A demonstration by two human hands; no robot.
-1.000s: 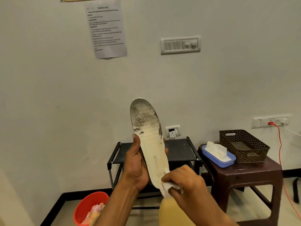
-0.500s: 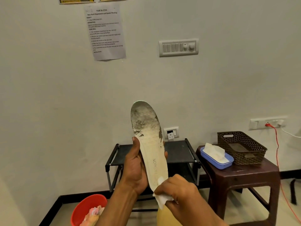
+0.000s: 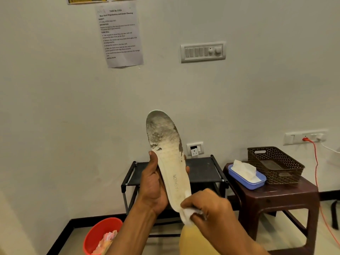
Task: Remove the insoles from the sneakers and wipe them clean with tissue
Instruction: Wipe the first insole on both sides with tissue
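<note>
A white insole (image 3: 170, 159) stands upright in front of me, its toe end grey with dirt and the word FASHION printed near the heel. My left hand (image 3: 153, 186) grips it around the middle from the left. My right hand (image 3: 206, 208) pinches a crumpled white tissue (image 3: 187, 215) against the heel end of the insole. No sneakers are in view.
A black shoe rack (image 3: 202, 172) stands against the wall behind the insole. To its right, a brown plastic stool (image 3: 283, 194) carries a blue tissue box (image 3: 247, 178) and a brown woven basket (image 3: 276, 166). A red bin (image 3: 97, 234) with waste sits on the floor at the lower left. An orange cable (image 3: 317, 172) hangs at the right.
My right hand with the tissue has stayed rubbing at the heel end of the insole, shifting only slightly. The view has tilted up a little.
</note>
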